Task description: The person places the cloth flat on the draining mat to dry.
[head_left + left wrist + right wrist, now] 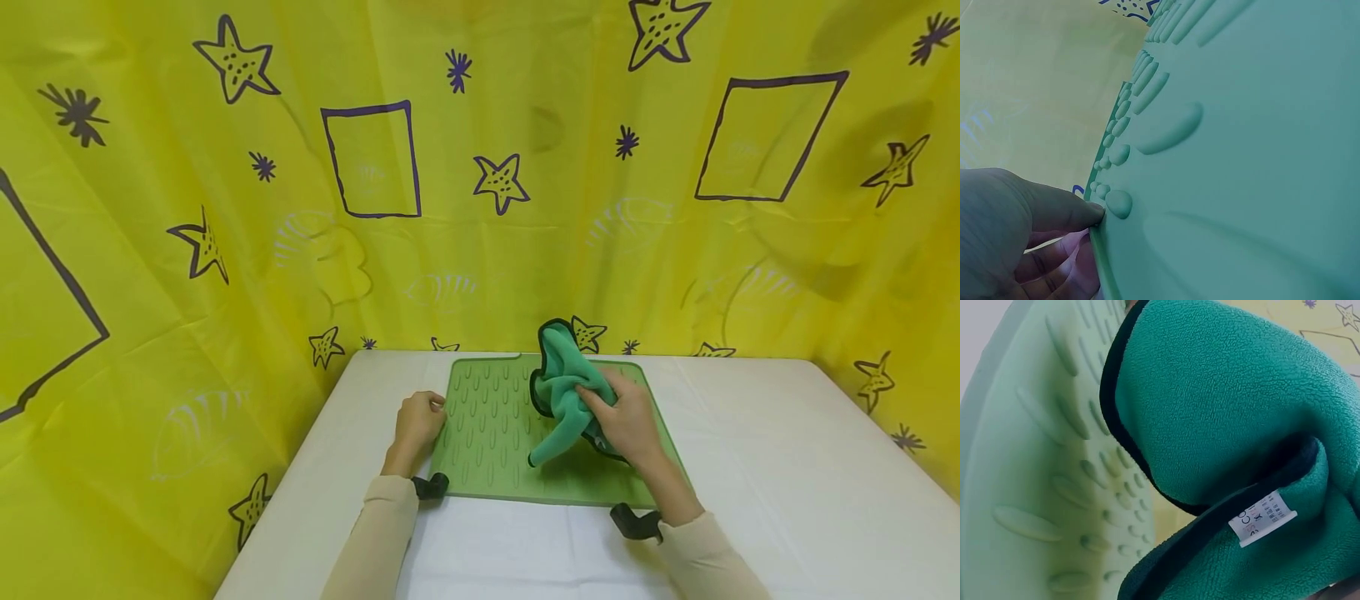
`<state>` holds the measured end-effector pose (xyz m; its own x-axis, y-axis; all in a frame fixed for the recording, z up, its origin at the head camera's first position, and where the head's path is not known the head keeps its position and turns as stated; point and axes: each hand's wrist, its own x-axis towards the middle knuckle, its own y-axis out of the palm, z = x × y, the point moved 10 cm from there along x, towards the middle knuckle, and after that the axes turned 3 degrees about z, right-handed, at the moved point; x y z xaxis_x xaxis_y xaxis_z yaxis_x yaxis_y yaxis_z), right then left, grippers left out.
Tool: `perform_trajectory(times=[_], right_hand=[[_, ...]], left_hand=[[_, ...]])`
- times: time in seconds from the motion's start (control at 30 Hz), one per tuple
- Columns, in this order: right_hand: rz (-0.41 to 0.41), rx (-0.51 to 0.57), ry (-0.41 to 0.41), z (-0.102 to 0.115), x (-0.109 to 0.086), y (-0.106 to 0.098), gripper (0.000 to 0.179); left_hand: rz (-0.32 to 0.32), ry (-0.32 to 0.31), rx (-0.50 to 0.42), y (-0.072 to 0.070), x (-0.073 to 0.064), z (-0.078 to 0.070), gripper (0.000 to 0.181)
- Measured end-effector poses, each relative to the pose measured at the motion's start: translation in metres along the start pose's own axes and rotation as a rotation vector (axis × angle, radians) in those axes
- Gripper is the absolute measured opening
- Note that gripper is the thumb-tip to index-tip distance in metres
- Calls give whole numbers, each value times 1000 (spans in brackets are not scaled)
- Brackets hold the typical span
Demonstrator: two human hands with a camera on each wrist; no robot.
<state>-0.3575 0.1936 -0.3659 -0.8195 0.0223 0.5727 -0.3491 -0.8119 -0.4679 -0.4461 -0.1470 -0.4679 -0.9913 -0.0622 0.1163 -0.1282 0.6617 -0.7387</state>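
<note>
A green mat point(487, 467) with rows of raised oval ridges lies on the white table. My left hand point(418, 423) pinches its left edge; in the left wrist view the thumb point(1079, 209) presses on the mat's rim while the other fingers curl beside and below it. Over the right half of the mat, my right hand point(632, 421) grips a bunched teal towel point(564, 367) with black trim. Folds of the towel hang down toward the mat. The right wrist view shows its fuzzy surface and a white printed label point(1263, 519); the right fingers are mostly hidden there.
The white table point(780, 467) extends around the mat on both sides and in front. A yellow curtain point(570, 250) with dark stars and squares surrounds the table at the back and sides. Black wrist mounts point(636, 523) sit at both wrists.
</note>
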Motion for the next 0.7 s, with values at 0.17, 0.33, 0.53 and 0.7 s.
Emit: perform_trajectory(times=[0.17, 0.33, 0.53, 0.7], right_hand=[[69, -7, 59, -15, -2, 13, 14], [138, -23, 132, -33, -6, 25, 19], [196, -70, 186, -47, -11, 31, 24], [278, -117, 218, -53, -16, 38, 32]], left_hand=[[-1, 0, 6, 0, 0, -1, 22], [-4, 4, 8, 0, -1, 0, 22], [-4, 9, 4, 0, -1, -2, 23], [1, 1, 1, -1, -2, -2, 23]])
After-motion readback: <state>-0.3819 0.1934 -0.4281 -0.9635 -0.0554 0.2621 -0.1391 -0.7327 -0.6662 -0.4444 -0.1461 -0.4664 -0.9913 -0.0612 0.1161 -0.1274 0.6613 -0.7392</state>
